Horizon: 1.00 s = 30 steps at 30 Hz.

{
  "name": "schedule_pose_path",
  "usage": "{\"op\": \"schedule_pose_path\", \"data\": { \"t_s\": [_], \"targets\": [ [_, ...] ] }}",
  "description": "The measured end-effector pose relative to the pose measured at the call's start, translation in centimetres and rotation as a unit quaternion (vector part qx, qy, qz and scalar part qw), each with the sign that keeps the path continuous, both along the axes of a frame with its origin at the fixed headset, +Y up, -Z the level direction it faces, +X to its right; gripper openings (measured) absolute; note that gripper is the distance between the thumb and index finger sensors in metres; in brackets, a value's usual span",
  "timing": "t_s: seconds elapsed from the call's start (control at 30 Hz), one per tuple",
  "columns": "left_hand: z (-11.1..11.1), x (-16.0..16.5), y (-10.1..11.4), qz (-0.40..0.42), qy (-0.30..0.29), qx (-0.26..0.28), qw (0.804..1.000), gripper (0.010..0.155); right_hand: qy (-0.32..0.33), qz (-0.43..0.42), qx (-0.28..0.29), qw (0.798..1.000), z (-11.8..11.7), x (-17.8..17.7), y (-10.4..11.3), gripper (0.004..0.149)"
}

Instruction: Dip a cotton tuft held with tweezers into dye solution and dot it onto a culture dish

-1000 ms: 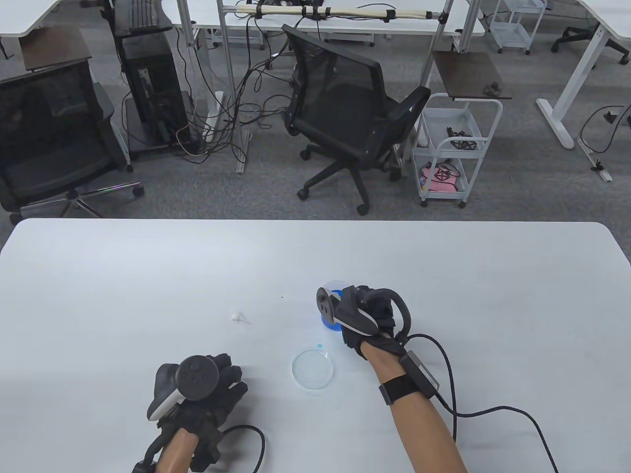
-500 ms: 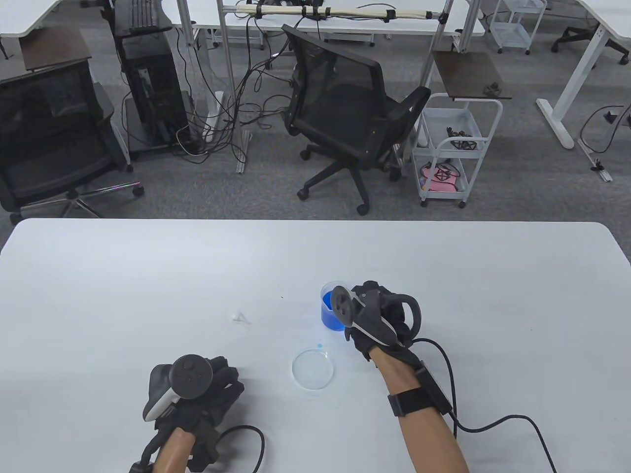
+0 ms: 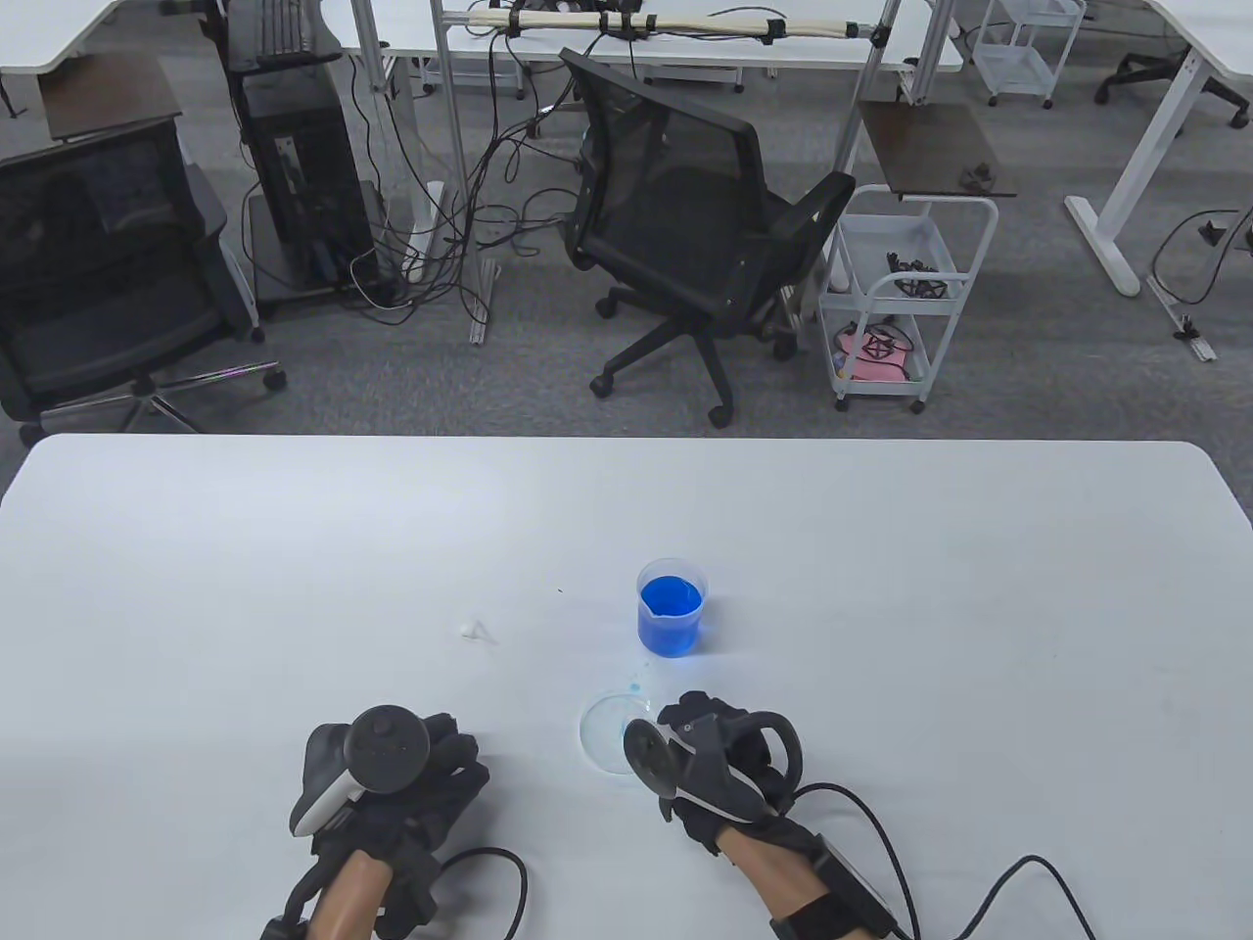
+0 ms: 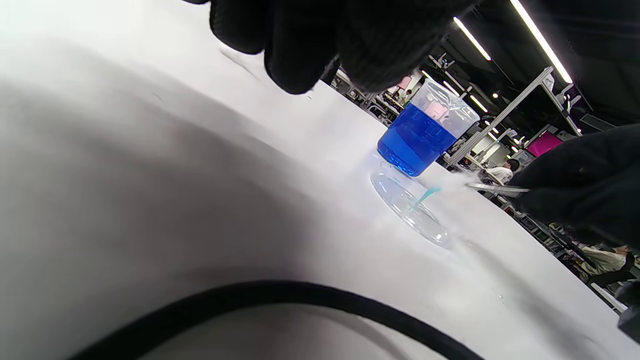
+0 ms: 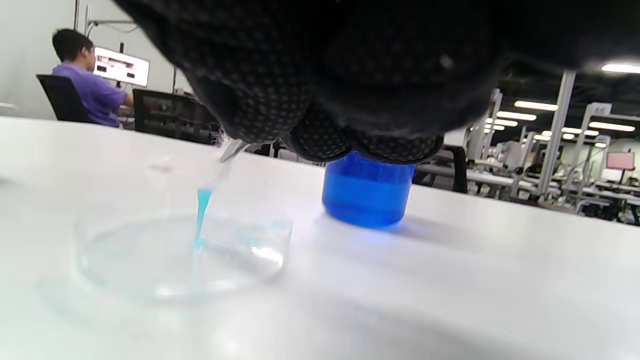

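A clear beaker of blue dye (image 3: pixel 672 607) stands mid-table. A clear culture dish (image 3: pixel 605 727) lies in front of it. My right hand (image 3: pixel 685 713) is over the dish's right edge and pinches metal tweezers (image 5: pixel 232 149). The cotton tuft (image 5: pixel 202 215) in their tips is dyed blue and touches the dish floor (image 5: pixel 150 270). The left wrist view shows the same tweezers (image 4: pixel 495 188), tuft (image 4: pixel 429 194), dish (image 4: pixel 415 212) and beaker (image 4: pixel 422 132). My left hand (image 3: pixel 455 749) rests on the table left of the dish and holds nothing.
A small white scrap of cotton (image 3: pixel 473 629) lies on the table left of the beaker. Faint blue drops (image 3: pixel 641 676) mark the table between beaker and dish. Glove cables (image 3: pixel 509 871) trail toward the near table edge.
My right hand has left the beaker and moved toward me, down to the culture dish, with the tweezers. The beaker is now uncovered. My left hand has barely moved.
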<state>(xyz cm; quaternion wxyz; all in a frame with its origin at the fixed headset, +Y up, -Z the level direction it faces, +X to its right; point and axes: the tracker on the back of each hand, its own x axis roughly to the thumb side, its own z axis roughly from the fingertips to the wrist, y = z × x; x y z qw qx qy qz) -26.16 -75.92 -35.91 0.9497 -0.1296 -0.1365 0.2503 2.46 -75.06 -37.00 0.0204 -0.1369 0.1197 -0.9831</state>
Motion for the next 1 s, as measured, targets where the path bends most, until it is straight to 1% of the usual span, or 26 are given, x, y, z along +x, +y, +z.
{"op": "schedule_pose_path", "data": {
  "t_s": [0.07, 0.17, 0.2, 0.33, 0.4, 0.5, 0.53, 0.6, 0.63, 0.77, 0.8, 0.87, 1.0],
  "targets": [
    [0.1, 0.1, 0.1, -0.001, -0.003, 0.005, 1.0, 0.051, 0.002, 0.002, -0.006, 1.0, -0.1, -0.2, -0.7, 0.039],
    [0.0, 0.6, 0.5, -0.006, -0.007, 0.023, 1.0, 0.054, 0.003, 0.006, -0.007, 1.0, -0.1, -0.3, -1.1, 0.04],
    [-0.2, 0.9, 0.8, -0.01, -0.009, 0.032, 0.999, 0.054, 0.003, 0.006, -0.009, 1.0, -0.1, -0.3, -1.2, 0.04],
    [-1.7, 3.0, 1.6, -0.048, -0.022, 0.039, 0.998, 0.057, -0.001, 0.001, -0.008, 1.0, -0.2, 0.0, -0.9, 0.039],
    [-2.8, 4.6, 1.6, -0.055, -0.027, 0.033, 0.998, 0.06, -0.003, -0.008, -0.007, 1.0, -0.2, 0.1, -0.8, 0.04],
    [-4.2, 7.3, 0.7, -0.046, -0.049, 0.012, 0.998, 0.063, -0.004, -0.017, -0.005, 1.0, -0.3, 0.4, -0.6, 0.04],
    [-4.8, 8.3, 0.0, -0.051, -0.064, 0.009, 0.997, 0.062, -0.008, -0.023, -0.006, 1.0, -0.4, 0.5, -0.5, 0.04],
    [-5.5, 9.5, -1.1, -0.071, -0.07, 0.002, 0.995, 0.064, -0.014, -0.037, 0.007, 0.999, -0.6, 0.9, 0.0, 0.04],
    [-5.7, 10.0, -1.8, -0.082, -0.078, -0.016, 0.993, 0.065, -0.017, -0.043, 0.013, 0.999, -0.7, 1.1, 0.3, 0.04],
    [-5.8, 10.5, -3.6, -0.088, -0.089, -0.059, 0.99, 0.071, -0.024, -0.074, 0.039, 0.996, -0.7, 1.9, 1.3, 0.04],
    [-5.8, 10.5, -3.9, -0.09, -0.085, -0.071, 0.99, 0.072, -0.025, -0.072, 0.037, 0.996, -0.8, 1.9, 1.2, 0.04],
    [-5.7, 10.4, -4.1, -0.085, -0.083, -0.066, 0.991, 0.071, -0.026, -0.063, 0.033, 0.997, -1.1, 1.7, 0.7, 0.04],
    [-5.5, 10.6, -4.0, -0.096, -0.079, -0.072, 0.99, 0.07, -0.021, -0.023, 0.01, 0.999, -1.5, 0.8, -1.1, 0.039]
  ]
}}
